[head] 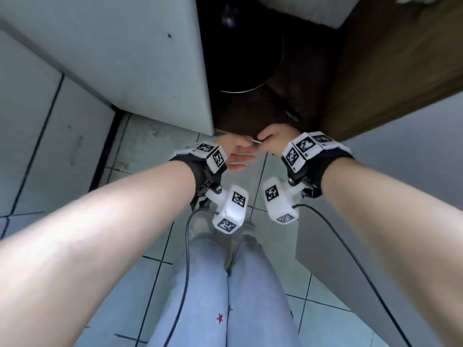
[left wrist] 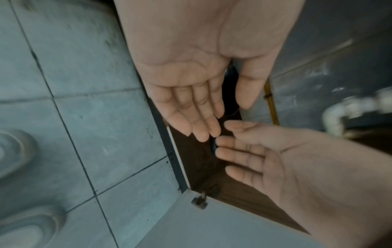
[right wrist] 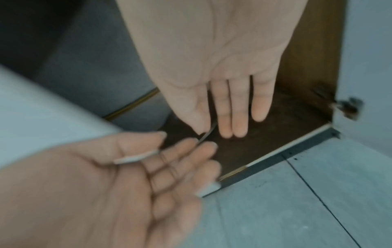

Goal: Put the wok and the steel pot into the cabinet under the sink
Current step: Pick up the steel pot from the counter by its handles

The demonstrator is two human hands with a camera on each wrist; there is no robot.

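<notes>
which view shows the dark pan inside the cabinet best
The head view: the dark pan sits deep in the open cabinet, its round rim catching light. The left wrist view shows only a dark sliver behind the left hand. The right wrist view shows the cabinet floor but no pan.

left grip [head: 235,152]: fingers straight, relaxed | right grip [head: 274,139]: fingers extended (fingertips near left's) | forearms: outstretched

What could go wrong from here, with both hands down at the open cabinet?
1. The left hand and right hand sit at the cabinet's front edge. Swinging the left door shut now might catch fingers.
2. The cable hangs by the legs and could snag on a step back.
3. What looks like the wok fills much of the dark interior. The steel pot is out of view, and fitting it may be tight.
</notes>
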